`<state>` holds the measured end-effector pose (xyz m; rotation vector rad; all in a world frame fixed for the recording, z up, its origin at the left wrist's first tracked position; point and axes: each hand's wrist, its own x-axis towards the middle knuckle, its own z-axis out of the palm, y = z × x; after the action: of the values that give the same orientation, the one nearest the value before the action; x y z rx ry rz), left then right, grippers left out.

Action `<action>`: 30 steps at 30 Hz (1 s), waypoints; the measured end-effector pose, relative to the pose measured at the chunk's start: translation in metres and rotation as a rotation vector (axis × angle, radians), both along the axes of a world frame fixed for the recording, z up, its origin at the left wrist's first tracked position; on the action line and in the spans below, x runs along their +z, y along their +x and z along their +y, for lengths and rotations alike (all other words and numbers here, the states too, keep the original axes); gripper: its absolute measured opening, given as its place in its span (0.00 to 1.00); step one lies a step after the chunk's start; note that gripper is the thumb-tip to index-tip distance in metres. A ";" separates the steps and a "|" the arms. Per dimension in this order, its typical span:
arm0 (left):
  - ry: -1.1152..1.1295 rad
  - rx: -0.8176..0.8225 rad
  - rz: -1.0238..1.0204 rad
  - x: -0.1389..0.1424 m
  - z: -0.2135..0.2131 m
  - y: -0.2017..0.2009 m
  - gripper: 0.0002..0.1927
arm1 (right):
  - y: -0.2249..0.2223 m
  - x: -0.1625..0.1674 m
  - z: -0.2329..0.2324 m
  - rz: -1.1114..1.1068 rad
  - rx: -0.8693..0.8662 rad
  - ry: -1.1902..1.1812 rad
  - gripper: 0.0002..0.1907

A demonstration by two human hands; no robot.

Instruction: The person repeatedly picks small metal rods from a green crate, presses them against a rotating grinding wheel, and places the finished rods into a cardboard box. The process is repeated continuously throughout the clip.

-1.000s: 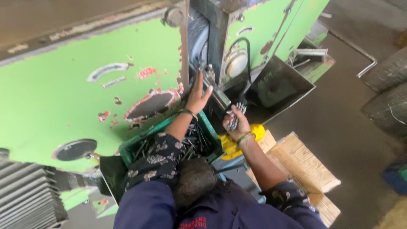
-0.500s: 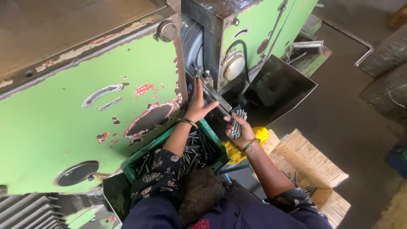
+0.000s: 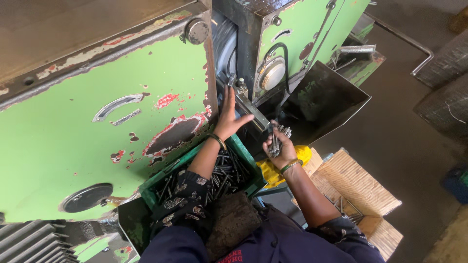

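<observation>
Gripping a bundle of metal rods [image 3: 277,141] in right hand [image 3: 279,148], left hand [image 3: 228,119] open on machine rail [image 3: 251,109]

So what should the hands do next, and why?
Probably the left hand should pick one rod from the bunch in the right hand and slide it onto the metal chute. The left hand is open and empty, resting at the chute, while the right one grips several rods just beside its lower end.

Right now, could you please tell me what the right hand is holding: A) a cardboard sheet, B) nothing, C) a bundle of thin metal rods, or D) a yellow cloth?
C: the right hand is closed round a bundle of thin metal rods near the machine's metal rail.
</observation>
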<state>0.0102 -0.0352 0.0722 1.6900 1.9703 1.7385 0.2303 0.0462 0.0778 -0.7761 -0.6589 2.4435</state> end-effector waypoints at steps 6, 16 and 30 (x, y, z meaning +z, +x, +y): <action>0.008 0.128 -0.063 -0.009 0.006 0.003 0.41 | 0.001 -0.003 0.001 0.070 0.011 -0.041 0.13; -0.124 -0.003 -0.178 -0.012 0.005 -0.003 0.46 | 0.003 -0.010 0.002 0.244 0.126 -0.032 0.07; -0.122 0.029 -0.031 -0.037 0.011 -0.012 0.57 | 0.003 -0.024 0.009 0.167 0.174 -0.013 0.06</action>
<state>-0.0019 -0.0240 0.0352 1.5947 2.0520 1.6061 0.2336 0.0552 0.0538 -0.5313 -0.6710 2.6372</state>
